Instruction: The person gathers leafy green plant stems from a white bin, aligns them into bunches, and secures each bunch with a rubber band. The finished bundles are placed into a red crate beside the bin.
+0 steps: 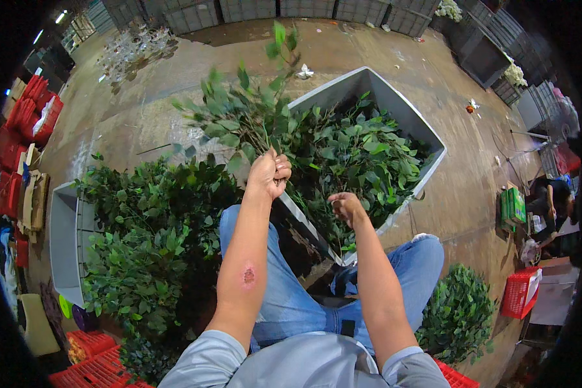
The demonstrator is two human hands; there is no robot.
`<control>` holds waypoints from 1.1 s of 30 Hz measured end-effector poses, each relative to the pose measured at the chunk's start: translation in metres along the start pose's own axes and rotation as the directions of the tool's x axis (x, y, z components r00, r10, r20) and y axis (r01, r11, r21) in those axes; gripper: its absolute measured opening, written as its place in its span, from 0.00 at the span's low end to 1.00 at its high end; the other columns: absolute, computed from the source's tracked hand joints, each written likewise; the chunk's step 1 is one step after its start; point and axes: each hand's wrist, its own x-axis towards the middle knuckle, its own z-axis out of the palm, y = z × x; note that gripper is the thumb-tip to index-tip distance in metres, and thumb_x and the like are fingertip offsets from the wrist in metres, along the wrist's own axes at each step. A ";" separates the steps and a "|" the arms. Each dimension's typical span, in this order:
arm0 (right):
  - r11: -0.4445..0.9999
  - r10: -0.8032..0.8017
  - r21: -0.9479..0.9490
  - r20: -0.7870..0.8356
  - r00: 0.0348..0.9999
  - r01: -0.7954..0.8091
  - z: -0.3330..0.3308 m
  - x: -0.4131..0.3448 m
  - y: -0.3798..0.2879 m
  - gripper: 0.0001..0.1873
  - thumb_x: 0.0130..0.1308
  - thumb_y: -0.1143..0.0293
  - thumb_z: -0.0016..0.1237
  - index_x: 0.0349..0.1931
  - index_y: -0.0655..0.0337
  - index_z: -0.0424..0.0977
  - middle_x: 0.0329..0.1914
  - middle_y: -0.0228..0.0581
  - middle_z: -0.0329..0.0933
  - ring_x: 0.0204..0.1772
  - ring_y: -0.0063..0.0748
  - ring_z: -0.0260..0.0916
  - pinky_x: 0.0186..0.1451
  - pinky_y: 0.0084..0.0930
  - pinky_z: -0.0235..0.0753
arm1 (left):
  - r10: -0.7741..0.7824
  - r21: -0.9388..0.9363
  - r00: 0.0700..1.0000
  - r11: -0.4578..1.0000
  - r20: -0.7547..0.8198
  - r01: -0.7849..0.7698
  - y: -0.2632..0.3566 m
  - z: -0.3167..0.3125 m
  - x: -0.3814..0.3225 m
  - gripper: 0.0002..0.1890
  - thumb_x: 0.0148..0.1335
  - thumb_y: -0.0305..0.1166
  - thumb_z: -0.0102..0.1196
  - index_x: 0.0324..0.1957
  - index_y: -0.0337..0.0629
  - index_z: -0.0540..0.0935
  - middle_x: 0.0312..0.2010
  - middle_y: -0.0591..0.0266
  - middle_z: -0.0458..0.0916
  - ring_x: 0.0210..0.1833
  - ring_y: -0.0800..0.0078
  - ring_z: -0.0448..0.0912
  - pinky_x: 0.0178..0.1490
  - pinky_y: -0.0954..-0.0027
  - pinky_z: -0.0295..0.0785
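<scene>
My left hand [270,173] is closed around the stems of a bunch of leafy green branches [242,106], which fans out upward and to the left and is partly blurred. My right hand [347,208] is above the near part of a grey plastic bin [412,109], its fingers partly curled; whether it holds a stem I cannot tell. Inside that bin lie many leafy branches [363,155]. To the left, a large heap of similar foliage [136,262] covers much of a second grey bin [65,242]. Another leafy bundle [458,315] lies to the right of my knee.
Red plastic crates [97,371] stand at the lower left, and a red basket [520,293] is at the right. A person [550,203] is at the far right beside green boxes [513,206]. Large grey containers [305,8] line the back. A white flower [304,72] lies on the floor.
</scene>
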 end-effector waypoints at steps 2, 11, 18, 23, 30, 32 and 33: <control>0.989 0.055 -0.137 -0.044 0.998 -0.060 0.013 0.004 0.006 0.09 0.63 0.71 0.52 0.41 0.65 0.74 0.23 0.31 0.71 0.24 0.24 0.68 0.28 0.23 0.72 | -0.016 -0.045 1.000 0.999 -0.017 0.015 0.005 0.000 -0.002 0.11 0.67 0.37 0.57 0.34 0.43 0.72 0.17 0.74 0.59 0.19 0.85 0.56 0.14 0.83 0.47; 0.688 0.096 -0.602 -0.479 0.872 -0.406 0.059 0.051 0.044 0.34 0.60 0.61 0.57 0.62 0.66 0.59 0.56 0.58 0.75 0.58 0.55 0.74 0.59 0.42 0.73 | 0.148 0.031 0.977 0.988 0.150 -0.154 0.007 0.011 -0.015 0.13 0.70 0.44 0.52 0.36 0.47 0.70 0.18 0.76 0.56 0.18 0.86 0.54 0.16 0.83 0.46; 0.999 0.008 0.047 -0.089 0.996 -0.004 0.044 -0.006 -0.002 0.11 0.66 0.62 0.55 0.36 0.61 0.78 0.28 0.27 0.72 0.27 0.21 0.62 0.30 0.26 0.64 | 0.225 0.273 0.974 0.936 0.015 -0.221 0.000 0.017 -0.016 0.11 0.69 0.37 0.56 0.38 0.41 0.72 0.17 0.76 0.58 0.17 0.86 0.56 0.15 0.81 0.45; 0.970 0.014 0.241 0.043 0.999 -0.024 0.011 -0.058 -0.057 0.09 0.65 0.63 0.57 0.41 0.55 0.77 0.35 0.29 0.79 0.43 0.26 0.75 0.38 0.29 0.70 | 0.226 0.383 0.974 0.902 -0.023 -0.201 -0.007 0.023 -0.017 0.11 0.68 0.37 0.58 0.38 0.41 0.73 0.18 0.75 0.61 0.17 0.86 0.59 0.16 0.82 0.49; 0.830 -0.205 -0.532 -0.007 0.979 0.170 0.014 0.021 -0.002 0.18 0.63 0.57 0.56 0.42 0.64 0.79 0.34 0.33 0.80 0.34 0.26 0.71 0.33 0.29 0.69 | 0.238 0.434 0.971 0.878 -0.033 -0.201 -0.009 0.014 -0.013 0.10 0.69 0.36 0.56 0.38 0.41 0.73 0.18 0.74 0.61 0.18 0.85 0.59 0.16 0.81 0.50; 0.740 -0.306 -0.640 -0.049 0.951 0.205 0.009 0.069 0.039 0.15 0.63 0.62 0.54 0.42 0.65 0.80 0.34 0.38 0.81 0.33 0.31 0.73 0.36 0.31 0.72 | 0.223 0.433 0.975 0.881 -0.020 -0.193 -0.012 0.019 -0.010 0.10 0.69 0.37 0.55 0.38 0.41 0.72 0.18 0.74 0.61 0.17 0.85 0.59 0.16 0.81 0.50; 0.751 -0.325 -0.631 -0.095 0.941 0.196 -0.016 0.101 0.064 0.15 0.63 0.65 0.53 0.44 0.65 0.80 0.35 0.41 0.81 0.34 0.34 0.74 0.39 0.32 0.74 | 0.192 0.429 0.981 0.885 0.017 -0.180 -0.021 0.032 -0.001 0.10 0.69 0.37 0.55 0.38 0.41 0.72 0.18 0.74 0.61 0.17 0.85 0.59 0.16 0.81 0.50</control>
